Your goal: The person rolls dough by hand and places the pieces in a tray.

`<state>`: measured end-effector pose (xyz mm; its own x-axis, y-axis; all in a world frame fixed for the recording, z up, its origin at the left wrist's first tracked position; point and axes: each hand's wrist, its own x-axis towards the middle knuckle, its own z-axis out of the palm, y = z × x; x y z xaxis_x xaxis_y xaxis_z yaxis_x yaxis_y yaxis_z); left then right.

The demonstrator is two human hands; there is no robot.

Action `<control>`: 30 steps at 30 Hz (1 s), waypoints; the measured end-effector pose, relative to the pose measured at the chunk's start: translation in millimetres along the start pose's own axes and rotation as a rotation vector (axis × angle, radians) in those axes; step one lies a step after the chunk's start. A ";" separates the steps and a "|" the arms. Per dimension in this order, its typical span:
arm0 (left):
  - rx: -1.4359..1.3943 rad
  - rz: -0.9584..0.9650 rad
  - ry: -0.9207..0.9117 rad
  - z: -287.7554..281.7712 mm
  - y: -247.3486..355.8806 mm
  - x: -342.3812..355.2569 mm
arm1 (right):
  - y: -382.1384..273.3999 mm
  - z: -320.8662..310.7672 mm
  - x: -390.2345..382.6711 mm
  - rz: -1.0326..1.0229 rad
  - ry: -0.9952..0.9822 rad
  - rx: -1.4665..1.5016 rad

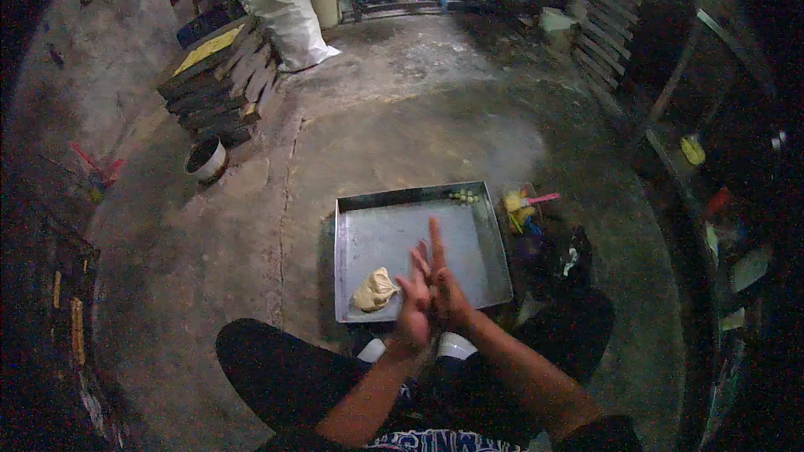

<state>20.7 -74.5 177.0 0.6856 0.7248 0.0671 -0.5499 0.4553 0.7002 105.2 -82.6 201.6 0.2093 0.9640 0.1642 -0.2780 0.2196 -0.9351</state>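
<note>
My left hand and my right hand meet palm to palm over the near part of a shallow metal tray. The fingers of both are stretched out, a little blurred. Whether anything lies between the palms is hidden. Just left of my left hand, a pale, cream-coloured soft lump like dough rests in the tray's near left corner. Several small pale yellow-green balls sit together in the far right corner.
Beside the tray on the right are yellow items with a pink handle. A white pot stands on the floor at left, near stacked wooden boards and a white sack. My knees flank the tray's near side.
</note>
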 end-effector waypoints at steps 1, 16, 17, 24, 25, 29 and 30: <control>0.049 0.113 0.042 -6.6 12.8 11.0 | 2.5 12.1 -2.7 0.075 -0.053 0.070; -0.001 0.068 -0.107 17.3 35.7 5.7 | -7.9 2.0 -5.6 -0.158 -0.068 -0.259; -0.096 0.071 -0.067 7.1 37.8 10.4 | 0.3 9.5 -8.2 -0.211 -0.141 -0.290; 0.351 -0.027 -0.116 18.0 24.0 -1.7 | -2.8 16.3 3.8 -0.325 0.007 -0.169; 0.402 -0.055 -0.138 22.7 18.1 -4.3 | -14.5 5.1 7.4 -0.281 0.072 -0.176; 0.270 0.078 -0.160 16.0 3.7 0.0 | 2.7 -15.0 -5.2 -0.009 0.130 -0.330; 0.232 0.097 -0.065 14.6 14.5 3.7 | 13.4 -7.7 -12.3 0.030 0.092 -0.369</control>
<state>22.2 -72.7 197.7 0.6684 0.7211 0.1824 -0.4958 0.2491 0.8320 106.1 -92.6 184.6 0.2941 0.9480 0.1220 0.0676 0.1066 -0.9920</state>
